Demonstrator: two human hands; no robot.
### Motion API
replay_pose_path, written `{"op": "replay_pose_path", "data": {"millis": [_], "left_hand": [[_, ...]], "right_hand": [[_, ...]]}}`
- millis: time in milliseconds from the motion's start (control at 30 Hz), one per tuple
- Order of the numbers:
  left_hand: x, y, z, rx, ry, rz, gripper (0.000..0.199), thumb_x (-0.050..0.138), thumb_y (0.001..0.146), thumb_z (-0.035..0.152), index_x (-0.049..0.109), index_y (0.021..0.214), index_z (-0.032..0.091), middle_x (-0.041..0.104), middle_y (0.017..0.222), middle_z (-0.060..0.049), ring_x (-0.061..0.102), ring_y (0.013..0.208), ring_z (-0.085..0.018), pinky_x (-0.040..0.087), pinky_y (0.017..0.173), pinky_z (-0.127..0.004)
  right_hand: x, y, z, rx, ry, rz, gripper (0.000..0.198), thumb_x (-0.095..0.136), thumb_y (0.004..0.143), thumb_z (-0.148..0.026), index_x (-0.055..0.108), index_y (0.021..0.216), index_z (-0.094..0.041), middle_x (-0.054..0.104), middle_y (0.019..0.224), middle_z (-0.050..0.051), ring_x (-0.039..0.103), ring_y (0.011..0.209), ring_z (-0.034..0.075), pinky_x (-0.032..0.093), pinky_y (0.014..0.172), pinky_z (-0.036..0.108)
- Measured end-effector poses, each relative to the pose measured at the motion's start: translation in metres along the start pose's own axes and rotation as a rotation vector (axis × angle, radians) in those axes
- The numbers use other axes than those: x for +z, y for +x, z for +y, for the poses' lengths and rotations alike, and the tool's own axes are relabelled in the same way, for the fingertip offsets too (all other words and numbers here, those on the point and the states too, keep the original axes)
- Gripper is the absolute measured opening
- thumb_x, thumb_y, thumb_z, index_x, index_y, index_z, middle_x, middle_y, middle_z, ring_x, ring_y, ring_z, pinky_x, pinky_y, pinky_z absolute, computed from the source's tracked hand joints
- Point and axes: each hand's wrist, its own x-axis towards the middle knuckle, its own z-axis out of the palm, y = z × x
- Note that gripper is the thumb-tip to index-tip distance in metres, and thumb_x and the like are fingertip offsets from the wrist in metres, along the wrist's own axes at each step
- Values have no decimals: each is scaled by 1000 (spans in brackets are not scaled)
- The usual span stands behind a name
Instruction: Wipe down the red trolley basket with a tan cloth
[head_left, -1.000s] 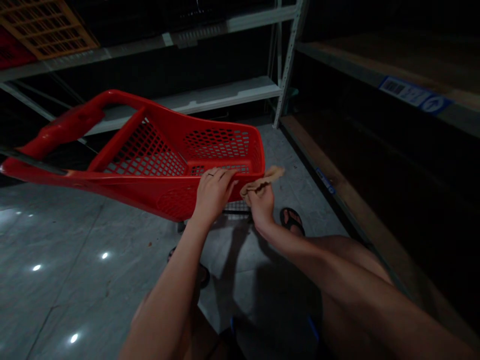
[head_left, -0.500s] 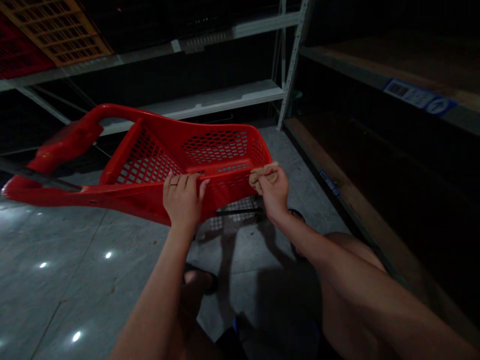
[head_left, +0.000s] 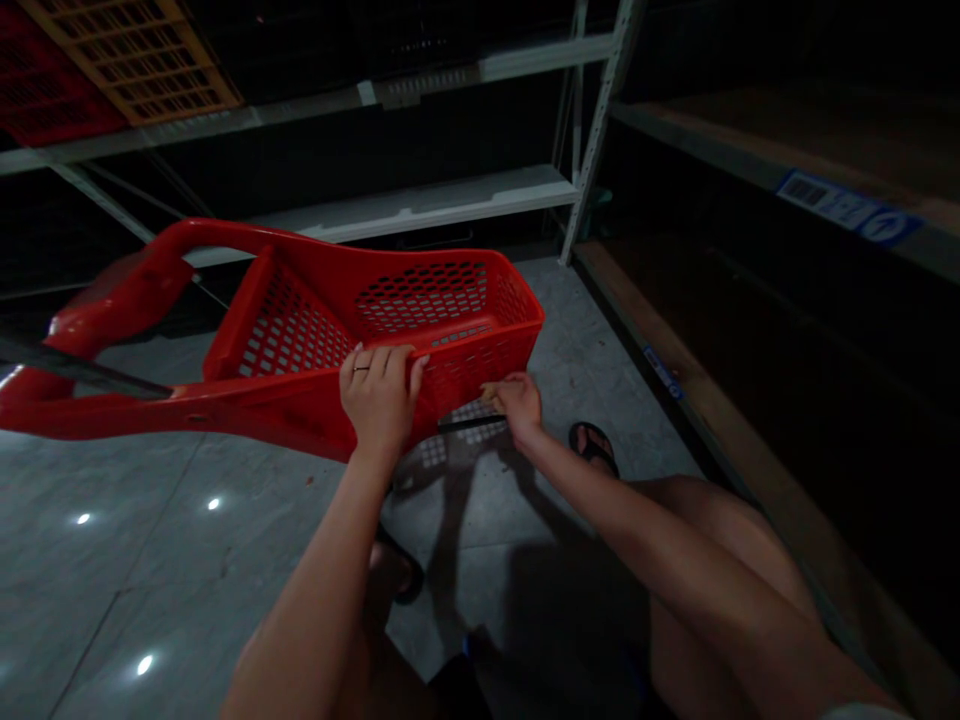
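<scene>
Grey tiled floor [head_left: 172,580]; left grip [head_left: 381,395] clasps red plastic cart [head_left: 292,408], right grip [head_left: 523,403] pinches crumpled tan cloth [head_left: 492,394], best pressed evenly

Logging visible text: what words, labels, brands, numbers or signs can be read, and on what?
No words or numbers readable.
Top blue rectangular label on brown upper shelf: barcode, blurred characters, apparent circled arrow.
Lower blue rectangular label on lower shelf: too small, blurred.
Red plastic shopping cart: none readable.
</scene>
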Motion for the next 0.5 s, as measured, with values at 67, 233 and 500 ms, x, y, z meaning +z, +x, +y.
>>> {"op": "replay_pose_path", "data": {"millis": [67,233,500], "left_hand": [[0,-2,1,-12,-27,12,31,51,101,48,72,108,25,74,104,-9,63,104,-28,37,112,-51],[2,-6,6,-52,-32,15,33,51,101,50,73,103,26,76,102,-9,64,102,-28,38,109,-50],[2,-8,8,-46,13,31,33,50,102,49,73,103,26,76,100,-8,64,100,-27,37,108,-48]], "right_hand": [[1,7,-32,-68,18,37,24,63,64,-22,54,86,-23,62,73,-5,57,66,12,47,61,23],[-5,5,-103,-461,-14,18,19,62,71,-22,56,89,-25,61,88,-3,58,82,12,49,75,24],[7,4,-20,-112,-119,-57,19,67,60,-19,56,76,-24,63,71,-3,60,72,16,50,69,26]]}}
